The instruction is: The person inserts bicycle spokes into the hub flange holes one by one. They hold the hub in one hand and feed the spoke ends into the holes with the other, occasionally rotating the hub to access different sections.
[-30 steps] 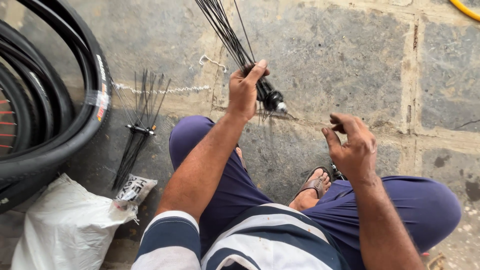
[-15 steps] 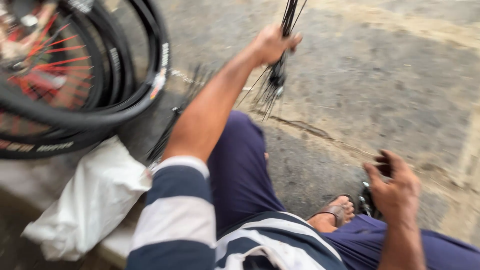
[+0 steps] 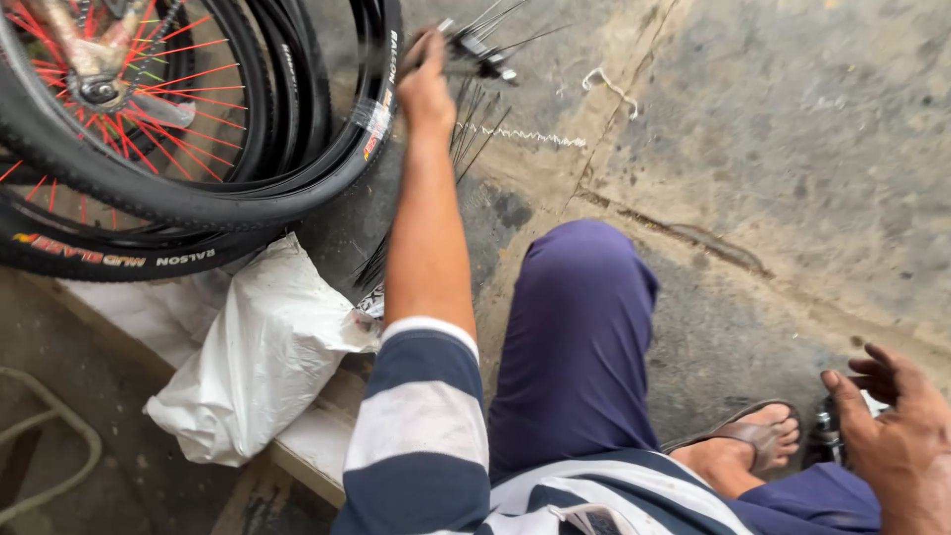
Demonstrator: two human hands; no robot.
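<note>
My left hand (image 3: 426, 84) reaches far forward and grips a bundle of thin black spokes (image 3: 477, 45) that fans out blurred at the top of the view. The hand sits right beside the black bicycle tyres (image 3: 297, 168) at the upper left. More black spokes (image 3: 474, 124) lie on the concrete just beyond my wrist. My right hand (image 3: 897, 431) hangs low at the right edge, fingers loosely curled and apart, holding nothing, next to a small dark metal part (image 3: 824, 436) by my sandalled foot (image 3: 758, 441).
A wheel with red spokes (image 3: 109, 79) leans among the stacked tyres. A white plastic bag (image 3: 253, 362) lies on a pale slab at the left. A light chain (image 3: 525, 136) and a small hook (image 3: 609, 87) rest on the cracked concrete floor. My purple-trousered knee (image 3: 584, 327) fills the middle.
My view has swung left and down. My left hand has carried the spoke bundle out toward the tyres. My right hand has dropped lower beside my foot.
</note>
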